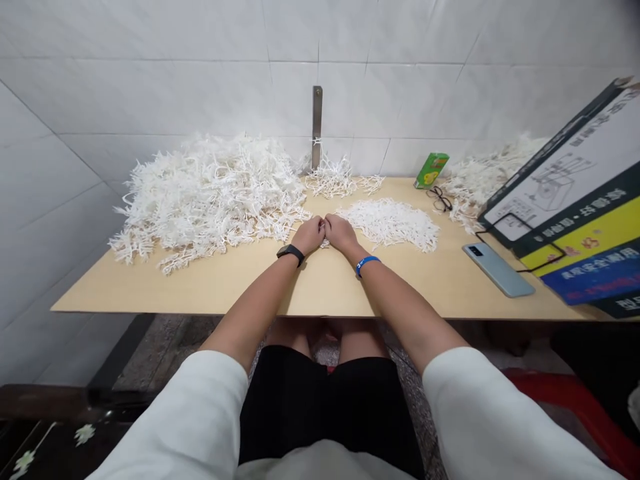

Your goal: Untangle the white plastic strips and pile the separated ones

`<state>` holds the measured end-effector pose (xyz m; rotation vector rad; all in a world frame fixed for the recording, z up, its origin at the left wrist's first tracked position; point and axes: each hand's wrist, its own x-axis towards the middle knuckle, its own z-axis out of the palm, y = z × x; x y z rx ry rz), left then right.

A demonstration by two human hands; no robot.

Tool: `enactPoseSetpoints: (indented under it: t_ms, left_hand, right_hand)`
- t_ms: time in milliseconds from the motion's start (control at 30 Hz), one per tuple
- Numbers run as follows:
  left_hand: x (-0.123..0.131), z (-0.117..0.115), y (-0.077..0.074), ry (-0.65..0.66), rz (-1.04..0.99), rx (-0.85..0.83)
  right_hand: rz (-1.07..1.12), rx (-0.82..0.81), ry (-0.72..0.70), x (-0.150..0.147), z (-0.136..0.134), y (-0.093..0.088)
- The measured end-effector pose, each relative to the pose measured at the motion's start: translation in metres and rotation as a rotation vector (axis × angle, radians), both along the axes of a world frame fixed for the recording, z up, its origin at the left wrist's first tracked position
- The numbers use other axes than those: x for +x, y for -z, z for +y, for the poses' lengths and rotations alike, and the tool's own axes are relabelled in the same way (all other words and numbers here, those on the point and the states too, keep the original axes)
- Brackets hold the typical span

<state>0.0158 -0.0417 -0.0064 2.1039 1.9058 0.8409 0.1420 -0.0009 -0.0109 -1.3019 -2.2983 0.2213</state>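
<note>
My left hand (pixel 309 235) and my right hand (pixel 340 232) meet above the middle of the table. Both are closed, fingertips pinched together. What they grip is mostly hidden by the fingers; a small bit of white shows just under them. To the left rises a large heap of white, branching, plastic-looking pieces (pixel 215 190). Just right of my right hand spreads a lower, flatter pile of smaller white pieces (pixel 395 223). A small cluster of white branched pieces (pixel 333 179) lies behind my hands, near the wall.
An upright metal bar (pixel 317 127) stands against the tiled wall. On the right are a green box (pixel 431 171), glasses (pixel 440 199), another white heap (pixel 480 173), a phone (pixel 499 270) and a large printed carton (pixel 575 200). The wooden table's front edge (pixel 175 308) lies above my lap.
</note>
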Motion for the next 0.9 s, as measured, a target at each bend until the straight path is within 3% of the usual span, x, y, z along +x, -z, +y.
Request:
enactPoseSetpoints:
  t_ms: [433,600,767,900]
  left_hand:
    - [-0.003,0.001,-0.003,-0.037,-0.222,-0.059]
    - [-0.01,0.02,-0.006,-0.032,-0.347,-0.081]
    - [-0.015,0.04,-0.009,0.011,-0.451,-0.006]
    - [-0.02,0.044,-0.003,0.1,-0.786,-0.047]
  right_hand:
    - [0.209,0.036,-0.056,0.008,-0.003,-0.002]
    - [0.348,0.056,-0.102,0.007,-0.006,0.002]
    - [0.479,0.085,-0.058,0.014,0.004,0.004]
    - [0.368,0.186,-0.009,0.036,0.021,-0.003]
